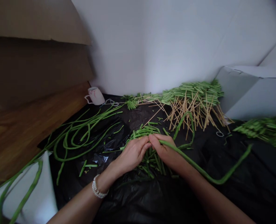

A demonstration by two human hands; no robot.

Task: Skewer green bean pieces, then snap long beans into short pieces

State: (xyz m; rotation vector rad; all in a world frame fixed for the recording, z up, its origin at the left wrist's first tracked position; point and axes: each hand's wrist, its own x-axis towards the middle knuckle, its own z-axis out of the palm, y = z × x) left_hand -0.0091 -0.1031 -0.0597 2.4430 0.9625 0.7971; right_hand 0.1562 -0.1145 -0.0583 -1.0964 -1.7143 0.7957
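My left hand [134, 154], with a pearl bracelet on its wrist, is closed in a pinch at the end of a long green bean [198, 168]. My right hand [162, 149] grips the same bean close beside it, thumbs nearly touching. From my right hand the bean runs over the right forearm and curves up at the far right. Beneath both hands lies a heap of short cut bean pieces [149, 165], partly hidden by them. Whole long beans [74, 146] lie curled to the left.
Skewered bean pieces [194, 91] with wooden sticks [186, 109] are piled against the wall; more bean pieces [266, 127] lie at right. A white mug [95, 95], a white box [252, 90] and a cardboard box [37, 62] stand around the black plastic sheet [152, 199].
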